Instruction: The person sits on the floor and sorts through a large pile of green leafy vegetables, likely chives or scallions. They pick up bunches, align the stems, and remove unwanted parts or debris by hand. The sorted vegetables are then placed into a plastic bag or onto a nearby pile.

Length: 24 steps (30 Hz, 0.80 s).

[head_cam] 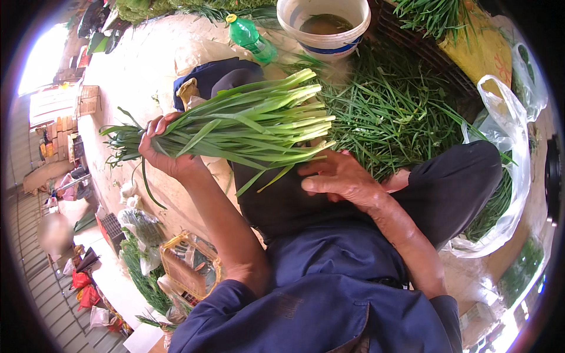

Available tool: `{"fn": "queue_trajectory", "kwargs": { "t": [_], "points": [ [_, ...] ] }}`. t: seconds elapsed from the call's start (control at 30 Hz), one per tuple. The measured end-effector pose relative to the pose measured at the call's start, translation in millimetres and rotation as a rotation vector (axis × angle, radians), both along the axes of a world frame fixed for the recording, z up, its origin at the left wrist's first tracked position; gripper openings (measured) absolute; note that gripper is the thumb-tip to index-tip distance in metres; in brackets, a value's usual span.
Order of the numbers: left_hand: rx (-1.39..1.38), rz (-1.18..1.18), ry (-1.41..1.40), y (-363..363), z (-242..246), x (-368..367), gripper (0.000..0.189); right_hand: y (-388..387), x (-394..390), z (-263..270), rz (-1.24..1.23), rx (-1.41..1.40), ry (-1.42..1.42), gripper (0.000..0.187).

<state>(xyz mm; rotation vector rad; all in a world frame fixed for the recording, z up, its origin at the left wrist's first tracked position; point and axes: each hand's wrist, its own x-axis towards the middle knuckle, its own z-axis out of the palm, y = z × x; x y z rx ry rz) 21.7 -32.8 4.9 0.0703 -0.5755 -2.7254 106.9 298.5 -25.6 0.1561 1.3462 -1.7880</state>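
My left hand (161, 148) grips a thick bunch of garlic chives (247, 123) around its leafy end. The bunch lies crosswise over my lap, its pale stem ends pointing right. Just below those stem ends is my right hand (337, 178), thumb and fingers apart, with nothing seen in it. Some of its fingertips are hard to make out against the dark trousers. A loose heap of green chive leaves (393, 110) covers the floor past my right hand.
A white plastic bucket (324, 46) holding murky water stands at the top beside a green plastic bottle (254, 39). On the right, a clear plastic bag (514, 185) contains greens. A yellow woven sack (481, 53) lies beyond. A wire-framed basket (194, 260) sits lower left.
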Motion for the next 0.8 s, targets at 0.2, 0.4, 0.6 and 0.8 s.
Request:
{"fn": "queue_trajectory", "kwargs": {
  "t": [0.2,0.4,0.6,0.8],
  "points": [
    [-0.086,0.103,-0.098,11.1,6.5,-5.3,0.012,-38.9,-8.7,4.8,-0.127,-0.276,-0.118,0.044],
    [0.057,0.030,-0.230,-7.3,1.8,-8.6,0.015,-1.2,-4.0,13.8,-0.123,-0.419,-0.190,0.027],
    [0.049,-0.037,-0.414,-42.7,-19.0,-13.0,0.018,70.7,-7.8,26.4,-0.112,-0.248,-0.088,0.033],
    [0.058,-0.003,-0.434,-44.0,-20.9,-19.8,0.017,137.0,-10.9,30.3,-0.245,0.129,0.170,0.031]
  ]
}}
